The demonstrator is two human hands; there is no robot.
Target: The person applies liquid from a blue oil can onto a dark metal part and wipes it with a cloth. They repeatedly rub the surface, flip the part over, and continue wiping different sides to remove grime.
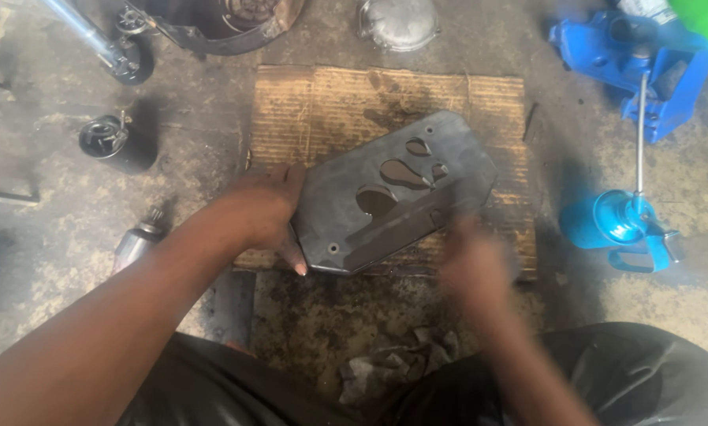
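Both hands work apart: left hand (263, 209) clamps the grey metal plate (397, 193) on cardboard (322, 102); right hand (472, 264) blurred, grip unclear.

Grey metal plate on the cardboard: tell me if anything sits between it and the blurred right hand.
Nothing visible does. The right hand is motion-blurred at the near edge of the grey metal plate, with only bare cardboard around it. The left hand grips the plate's left edge, well clear. The crumpled rag lies nearer the person, outside that gap.
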